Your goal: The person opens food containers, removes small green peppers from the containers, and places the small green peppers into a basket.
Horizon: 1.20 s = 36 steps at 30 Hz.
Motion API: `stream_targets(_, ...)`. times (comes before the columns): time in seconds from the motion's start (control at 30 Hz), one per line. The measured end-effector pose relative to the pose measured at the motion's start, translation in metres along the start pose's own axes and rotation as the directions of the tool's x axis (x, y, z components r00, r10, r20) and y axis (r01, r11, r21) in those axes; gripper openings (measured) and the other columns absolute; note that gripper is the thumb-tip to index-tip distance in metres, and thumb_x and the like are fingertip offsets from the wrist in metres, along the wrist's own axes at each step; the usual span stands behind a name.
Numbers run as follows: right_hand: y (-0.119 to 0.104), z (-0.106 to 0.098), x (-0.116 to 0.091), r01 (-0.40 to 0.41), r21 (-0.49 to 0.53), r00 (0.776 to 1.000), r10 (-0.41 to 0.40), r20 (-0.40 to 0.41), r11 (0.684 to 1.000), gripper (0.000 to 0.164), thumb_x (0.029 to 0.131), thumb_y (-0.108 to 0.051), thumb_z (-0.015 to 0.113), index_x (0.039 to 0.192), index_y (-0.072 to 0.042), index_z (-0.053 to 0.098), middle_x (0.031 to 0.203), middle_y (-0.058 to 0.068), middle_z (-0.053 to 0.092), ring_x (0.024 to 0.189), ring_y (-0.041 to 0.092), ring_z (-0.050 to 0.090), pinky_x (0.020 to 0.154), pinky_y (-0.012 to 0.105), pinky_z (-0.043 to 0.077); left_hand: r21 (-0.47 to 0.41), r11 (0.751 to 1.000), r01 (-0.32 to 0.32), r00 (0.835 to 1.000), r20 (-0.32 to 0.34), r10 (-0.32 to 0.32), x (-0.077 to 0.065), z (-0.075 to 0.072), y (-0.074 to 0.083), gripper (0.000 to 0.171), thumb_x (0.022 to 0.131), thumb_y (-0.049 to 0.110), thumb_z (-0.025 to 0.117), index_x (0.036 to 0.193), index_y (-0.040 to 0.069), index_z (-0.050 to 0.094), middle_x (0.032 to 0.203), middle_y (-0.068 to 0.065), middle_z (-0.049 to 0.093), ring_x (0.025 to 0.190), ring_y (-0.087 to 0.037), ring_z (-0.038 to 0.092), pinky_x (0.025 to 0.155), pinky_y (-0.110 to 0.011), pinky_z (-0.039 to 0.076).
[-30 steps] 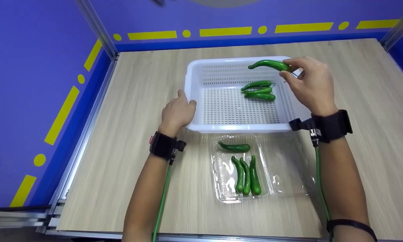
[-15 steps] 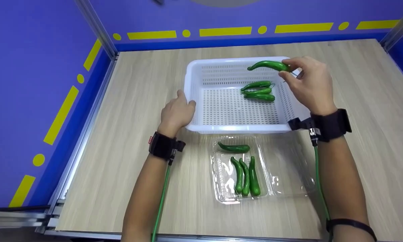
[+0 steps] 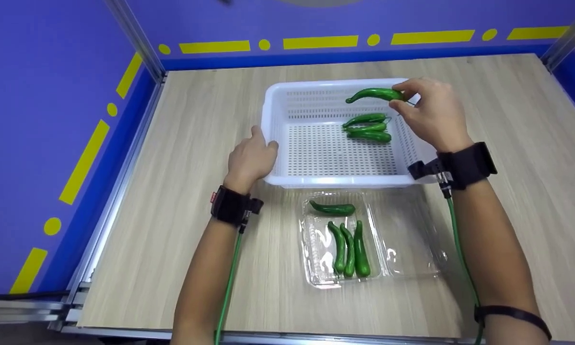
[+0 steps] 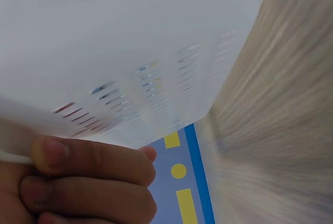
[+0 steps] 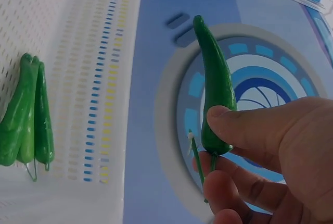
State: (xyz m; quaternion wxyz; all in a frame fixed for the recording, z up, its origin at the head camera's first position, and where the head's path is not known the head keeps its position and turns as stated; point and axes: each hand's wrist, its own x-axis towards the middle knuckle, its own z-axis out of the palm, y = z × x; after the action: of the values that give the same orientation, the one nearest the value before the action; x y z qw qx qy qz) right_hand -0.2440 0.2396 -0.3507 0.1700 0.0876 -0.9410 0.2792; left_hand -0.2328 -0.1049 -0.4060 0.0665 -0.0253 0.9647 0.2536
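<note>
My right hand (image 3: 433, 112) pinches a green chili pepper (image 3: 376, 93) by its thick stem end, above the back right of a white slotted basket (image 3: 335, 180). In the right wrist view the thumb presses on this pepper (image 5: 216, 83), and a thin green stem hangs by the fingers. My left hand (image 3: 252, 155) grips the basket's left rim. The left wrist view has its fingers (image 4: 104, 161) curled under the basket wall (image 4: 130, 26). Three green peppers (image 3: 368, 128) lie together on the basket floor, right of its middle.
In front of the basket lies an opened clear plastic clamshell box (image 3: 317, 273) with several green peppers (image 3: 360, 254) in its left half; its lid (image 3: 407, 235) spreads right. Blue panels (image 3: 52, 96) stand behind and left of the wooden table (image 3: 181, 191).
My right hand has moved slightly left with the pepper, further over the basket. The left hand stays on the rim, and the other peppers lie as before.
</note>
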Motion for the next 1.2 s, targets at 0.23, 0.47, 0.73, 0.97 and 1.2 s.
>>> stream_targets(0.23,0.001,0.001,0.009,0.004,-0.047,0.994,0.001,0.106,0.999,0.034,0.096,-0.020,0.069,0.126,-0.005,0.071,0.111,0.021,0.072,0.090,0.034,0.061,0.068,0.038,0.040,-0.004,1.000,0.002,1.000,-0.003,-0.002,0.000,0.000,0.000,0.061,0.103,0.041,0.042,0.148,-0.001,0.036,0.111,-0.024,0.068,0.091,-0.035,0.067,0.078,-0.051,0.053)
stream_targets(0.47,0.005,0.011,0.016,0.076,-0.069,0.976,-0.060,0.207,0.995,0.030,0.094,-0.017,0.071,0.117,0.002,0.073,0.101,0.024,0.073,0.090,0.036,0.067,0.072,0.045,0.048,0.003,1.000,-0.003,1.000,-0.001,0.003,0.001,-0.002,-0.001,0.062,0.103,0.041,0.040,0.149,-0.001,0.035,0.111,-0.023,0.069,0.091,-0.034,0.068,0.079,-0.051,0.053)
stream_targets(0.73,0.017,0.031,0.016,0.092,-0.101,0.956,-0.060,0.286,0.991,0.026,0.089,-0.009,0.072,0.109,0.007,0.074,0.096,0.025,0.073,0.083,0.035,0.068,0.073,0.050,0.052,0.011,1.000,-0.010,1.000,-0.002,0.010,0.001,0.000,0.000,0.057,0.103,0.041,0.040,0.143,0.000,0.039,0.103,-0.020,0.068,0.088,-0.032,0.067,0.076,-0.050,0.053)
stream_targets(0.97,0.022,0.040,0.015,0.099,-0.241,0.937,-0.009,0.348,0.966,0.025,0.086,-0.020,0.076,0.103,-0.003,0.078,0.093,0.017,0.075,0.079,0.034,0.069,0.069,0.053,0.051,0.019,1.000,-0.008,1.000,-0.002,0.008,0.001,-0.001,0.002,0.057,0.103,0.041,0.040,0.142,0.000,0.040,0.103,-0.018,0.068,0.087,-0.031,0.067,0.076,-0.050,0.053)
stream_targets(1.2,0.023,0.045,0.014,0.120,-0.296,0.924,0.003,0.383,0.948,0.017,0.083,-0.020,0.078,0.091,-0.005,0.080,0.090,0.016,0.076,0.075,0.033,0.066,0.065,0.054,0.051,0.017,1.000,0.002,1.000,-0.002,-0.002,0.001,0.000,0.001,0.056,0.103,0.042,0.040,0.142,0.001,0.040,0.105,-0.019,0.068,0.088,-0.031,0.067,0.077,-0.050,0.052)
